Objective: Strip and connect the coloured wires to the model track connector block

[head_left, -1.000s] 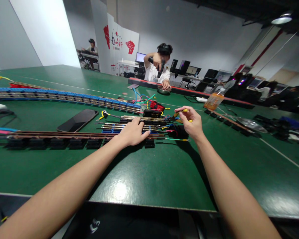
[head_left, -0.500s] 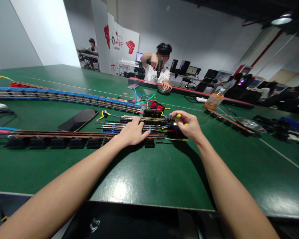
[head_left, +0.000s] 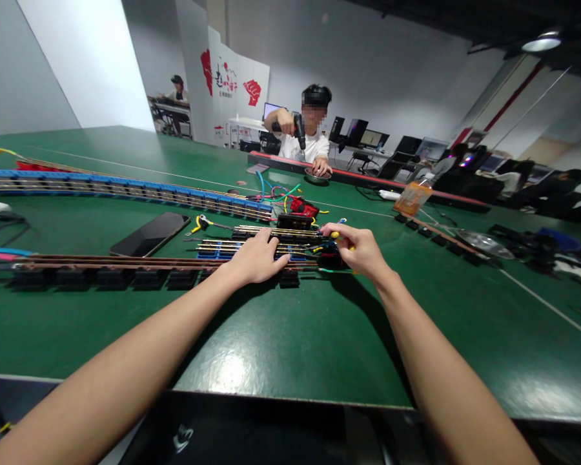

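My left hand (head_left: 259,257) lies palm down with its fingers spread across short tracks of metal rails on blue holders (head_left: 213,248) and black holders. Close in front of it runs a longer brown-railed track (head_left: 126,261) on black blocks. My right hand (head_left: 361,248) is closed at the right end of the tracks, around a small yellow-handled tool (head_left: 335,235). Most of that tool is hidden by the fingers, so its kind does not show. Thin coloured wires (head_left: 322,247) and a dark part crowd beside the right fingertips.
A phone (head_left: 150,234) lies left of the tracks. Behind it stretches a long blue track (head_left: 126,188); red parts (head_left: 303,206) and loose wires lie near its end. Across the table, a person (head_left: 304,129) holds a drill (head_left: 299,131) beside a metal bowl (head_left: 318,175). An orange-labelled bottle (head_left: 413,197) stands at right.
My right hand has shifted slightly left, closer to the track ends, with the yellow-handled tool. My left hand stays in place. The person opposite has moved the drill a little left.
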The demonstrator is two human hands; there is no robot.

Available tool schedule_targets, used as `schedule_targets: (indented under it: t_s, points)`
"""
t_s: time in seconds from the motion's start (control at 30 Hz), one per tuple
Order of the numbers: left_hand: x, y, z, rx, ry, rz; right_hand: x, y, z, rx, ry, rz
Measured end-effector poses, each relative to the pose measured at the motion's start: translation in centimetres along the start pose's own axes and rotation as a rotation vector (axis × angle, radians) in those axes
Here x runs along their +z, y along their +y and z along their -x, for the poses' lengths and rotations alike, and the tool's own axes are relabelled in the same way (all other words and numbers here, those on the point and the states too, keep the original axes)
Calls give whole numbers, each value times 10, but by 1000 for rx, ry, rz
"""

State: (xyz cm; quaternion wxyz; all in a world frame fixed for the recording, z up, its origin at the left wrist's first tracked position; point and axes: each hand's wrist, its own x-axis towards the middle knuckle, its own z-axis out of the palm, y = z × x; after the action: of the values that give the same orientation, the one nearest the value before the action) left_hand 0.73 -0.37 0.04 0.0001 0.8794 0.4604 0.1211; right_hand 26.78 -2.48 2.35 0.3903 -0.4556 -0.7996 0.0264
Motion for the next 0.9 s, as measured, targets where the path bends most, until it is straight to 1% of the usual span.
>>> schedule_targets:
  t_s: [0.2, 0.4, 0.67, 0.9]
  points:
    - [1, -1, 0, 9, 15, 12, 0, -4, -1, -47, -30, 25]
    - [1, -1, 0, -6, 10, 15, 2, -10, -3, -90, -98, 25]
    - [0, -1, 0, 9, 1, -11, 7, -11, -1, -109, -62, -1]
    - [0, -1, 1, 17, 16, -4, 12, -15, 7, -134, -42, -10]
